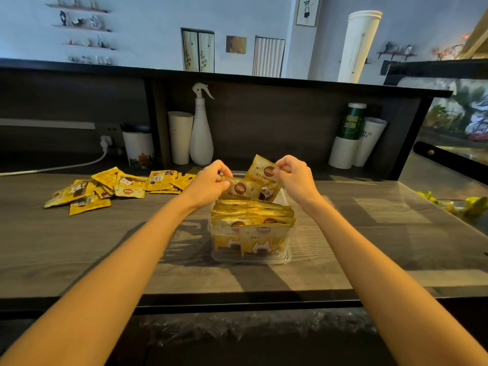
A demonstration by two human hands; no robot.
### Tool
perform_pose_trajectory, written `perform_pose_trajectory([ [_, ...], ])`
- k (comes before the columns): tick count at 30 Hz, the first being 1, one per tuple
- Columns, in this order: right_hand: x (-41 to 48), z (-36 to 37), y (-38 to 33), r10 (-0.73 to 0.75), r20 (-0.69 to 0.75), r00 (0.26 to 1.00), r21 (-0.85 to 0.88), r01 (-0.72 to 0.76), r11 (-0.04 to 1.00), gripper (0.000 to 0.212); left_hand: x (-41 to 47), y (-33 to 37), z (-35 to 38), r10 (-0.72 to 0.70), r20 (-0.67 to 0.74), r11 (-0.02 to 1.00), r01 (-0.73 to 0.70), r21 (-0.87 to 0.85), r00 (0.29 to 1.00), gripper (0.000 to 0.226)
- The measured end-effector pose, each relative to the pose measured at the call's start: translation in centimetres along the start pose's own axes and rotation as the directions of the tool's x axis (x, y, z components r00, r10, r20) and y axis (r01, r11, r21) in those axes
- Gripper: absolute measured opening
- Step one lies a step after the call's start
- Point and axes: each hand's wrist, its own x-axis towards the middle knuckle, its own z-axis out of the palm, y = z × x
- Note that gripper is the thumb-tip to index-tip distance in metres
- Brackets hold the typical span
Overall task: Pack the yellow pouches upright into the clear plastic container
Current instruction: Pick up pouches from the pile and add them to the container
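Done: container [250, 256] front rows filled with upright pouches [253, 220].
Left hand [211, 180]: pinching a pouch [241, 188] over the back.
Right hand [293, 175]: pinching another pouch [261, 171].
Left: loose pile [111, 186] on tabletop [79, 247].

Glossy yellow foil pouches [253, 215] stand in a clear plastic container [250, 256] on a matt, wood-grained counter [79, 249].

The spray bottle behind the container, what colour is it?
The spray bottle is white all over, seen best in the head view.

One clear container [250, 261], one spray bottle [201, 138], two hands [211, 180] [294, 178], two held pouches [239, 190] [264, 169].
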Motion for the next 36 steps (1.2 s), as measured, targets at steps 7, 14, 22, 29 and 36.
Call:
perform_pose_trajectory([
  [7,-1.0,-0.4,0.0,-0.023,0.158,0.987,-0.063,0.033,0.997,0.010,-0.5,1.0,0.1,-0.006,0.118,0.997,-0.004,0.082,0.993,0.017],
  [14,-1.7,-0.7,0.1,-0.003,0.310,0.951,-0.099,0.035,0.994,0.005,-0.6,0.8,0.1,-0.047,0.085,0.998,0.044,0.043,0.995,0.029],
  [22,-1.8,-0.9,-0.2,0.079,0.443,0.893,-0.198,0.012,0.980,0.027,-1.1,1.1,0.1,0.002,0.114,0.956,-0.035,0.293,0.993,0.032],
  [29,-2.4,-1.1,-0.4,0.104,0.503,0.858,-0.230,0.016,0.973,0.029,0.1,1.8,1.1,0.002,0.168,0.859,-0.088,0.505,0.986,0.028],
  [36,-2.3,-1.1,-0.2,0.116,0.513,0.850,-0.233,0.008,0.972,0.032,0.1,2.1,1.2,-0.124,0.250,0.904,0.005,0.428,0.960,0.043],
])
